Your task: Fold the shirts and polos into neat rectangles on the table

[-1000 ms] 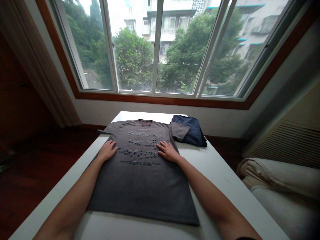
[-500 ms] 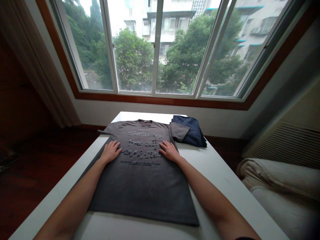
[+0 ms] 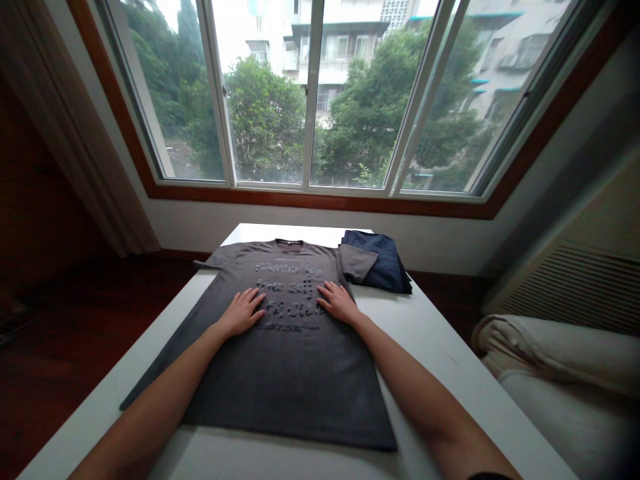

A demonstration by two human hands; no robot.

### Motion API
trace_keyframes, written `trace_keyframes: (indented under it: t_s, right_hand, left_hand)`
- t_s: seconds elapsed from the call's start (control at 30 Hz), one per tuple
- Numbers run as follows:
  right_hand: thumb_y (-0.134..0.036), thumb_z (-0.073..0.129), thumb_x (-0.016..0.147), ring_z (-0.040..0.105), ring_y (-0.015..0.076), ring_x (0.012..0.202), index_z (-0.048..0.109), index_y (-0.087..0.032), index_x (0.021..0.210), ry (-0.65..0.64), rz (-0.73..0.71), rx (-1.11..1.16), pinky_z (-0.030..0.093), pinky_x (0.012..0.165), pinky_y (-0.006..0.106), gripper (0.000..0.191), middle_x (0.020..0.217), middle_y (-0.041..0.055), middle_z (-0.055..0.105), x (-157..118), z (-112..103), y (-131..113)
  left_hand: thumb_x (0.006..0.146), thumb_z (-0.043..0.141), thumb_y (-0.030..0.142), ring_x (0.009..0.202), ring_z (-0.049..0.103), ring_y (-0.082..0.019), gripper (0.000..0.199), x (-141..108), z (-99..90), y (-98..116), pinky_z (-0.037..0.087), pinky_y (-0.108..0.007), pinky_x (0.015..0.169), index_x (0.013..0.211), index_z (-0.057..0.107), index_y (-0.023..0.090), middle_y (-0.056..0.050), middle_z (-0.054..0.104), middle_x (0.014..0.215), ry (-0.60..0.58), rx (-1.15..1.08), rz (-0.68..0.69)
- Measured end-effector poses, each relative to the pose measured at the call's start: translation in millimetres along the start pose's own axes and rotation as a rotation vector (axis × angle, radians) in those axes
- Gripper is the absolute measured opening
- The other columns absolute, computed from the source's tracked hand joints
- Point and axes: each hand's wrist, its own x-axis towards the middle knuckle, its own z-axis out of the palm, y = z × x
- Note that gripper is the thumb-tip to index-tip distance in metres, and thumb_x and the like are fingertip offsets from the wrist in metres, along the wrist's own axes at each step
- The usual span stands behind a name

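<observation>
A dark grey T-shirt (image 3: 290, 380) with raised lettering lies spread face up, its collar toward the window. My left hand (image 3: 242, 312) rests on the shirt's chest, fingers apart, over the left part of the lettering. On the right side of the chest, my right hand (image 3: 338, 303) lies with its fingers spread, beside the lettering. Neither hand grips the cloth. The shirt's right sleeve overlaps a folded dark blue garment (image 3: 387, 260). Its left sleeve reaches past the table's left edge.
The white table (image 3: 440, 347) stands below a wide window with an orange-brown frame (image 3: 320, 201). A curtain (image 3: 95, 153) hangs at the left. Beige padded bundles (image 3: 565, 347) lie right of the table, near a slatted panel (image 3: 585, 287).
My left hand has slid right, from the shirt's left side onto the lettering. The lower left corner of the shirt now shows beside my left forearm. My right hand has stayed in place.
</observation>
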Motion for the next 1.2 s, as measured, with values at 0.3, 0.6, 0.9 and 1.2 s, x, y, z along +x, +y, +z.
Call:
trace_keyframes:
  t_s: [0.3, 0.6, 0.9, 1.2]
  right_hand:
    - [-0.057, 0.043, 0.106, 0.026, 0.0297, 0.157, 0.045, -0.028, 0.159, 0.008, -0.003, -0.006, 0.019, 0.127, 0.054, 0.061, 0.169, 0.0108, 0.033, -2, -3, -3]
    - [-0.059, 0.043, 0.106, 0.027, 0.0295, 0.157, 0.045, -0.029, 0.160, 0.016, -0.003, -0.013, 0.021, 0.126, 0.052, 0.061, 0.169, 0.0104, 0.034, -1, -1, -2]
    - [-0.058, 0.044, 0.106, 0.028, 0.0295, 0.157, 0.045, -0.029, 0.159, 0.030, -0.005, -0.012, 0.021, 0.126, 0.052, 0.061, 0.169, 0.0106, 0.035, -1, 1, 0]
    - [-0.058, 0.043, 0.106, 0.028, 0.0293, 0.157, 0.045, -0.029, 0.159, 0.032, -0.007, -0.016, 0.021, 0.127, 0.051, 0.061, 0.168, 0.0102, 0.035, 0, 2, 0]
  left_hand:
    - [0.105, 0.042, 0.061, 0.160, 0.018, -0.032, 0.066, -12, -8.3, 55, 0.015, -0.058, 0.128, 0.164, 0.037, 0.031, -0.009, 0.027, 0.172, -0.053, -0.016, 0.181]
    - [0.103, 0.043, 0.066, 0.160, 0.020, -0.034, 0.072, -30, -18.6, 102, 0.015, -0.058, 0.128, 0.164, 0.036, 0.029, -0.011, 0.028, 0.172, -0.093, 0.006, 0.348]
    - [0.101, 0.051, 0.064, 0.159, 0.021, -0.037, 0.075, -49, -26.5, 143, 0.015, -0.060, 0.128, 0.164, 0.035, 0.026, -0.014, 0.027, 0.172, -0.125, -0.038, 0.530]
    - [0.102, 0.045, 0.067, 0.160, 0.018, -0.036, 0.078, -58, -20.3, 161, 0.015, -0.059, 0.128, 0.167, 0.028, 0.029, -0.011, 0.022, 0.174, -0.112, -0.115, 0.632]
